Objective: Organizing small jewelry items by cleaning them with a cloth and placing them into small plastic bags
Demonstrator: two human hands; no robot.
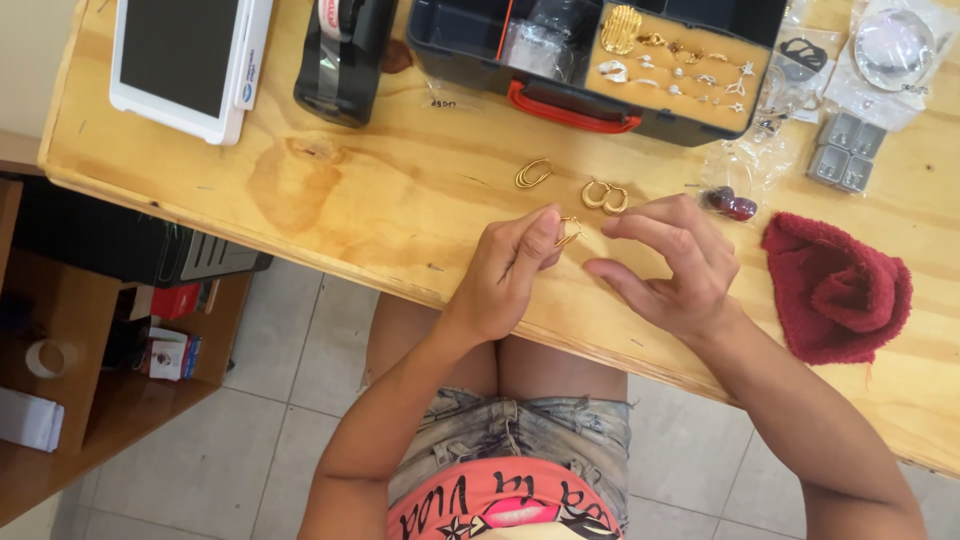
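Observation:
My left hand (pixel 510 270) pinches a small gold hoop earring (pixel 570 232) between thumb and forefinger, just above the wooden table (pixel 400 200). My right hand (pixel 675 265) hovers beside it with fingers spread and holds nothing. A pair of gold hoop earrings (pixel 604 196) lies just beyond the hands. Another gold oval hoop (pixel 533 173) lies to their left.
A black organiser case (pixel 470 55) with a tan tray of jewellery (pixel 680 65) stands at the back. A white tablet (pixel 185 60) and a black tape dispenser (pixel 340 60) stand back left. A red cloth (pixel 835 285), small plastic bags (pixel 745 165) and grey boxes (pixel 845 150) lie right.

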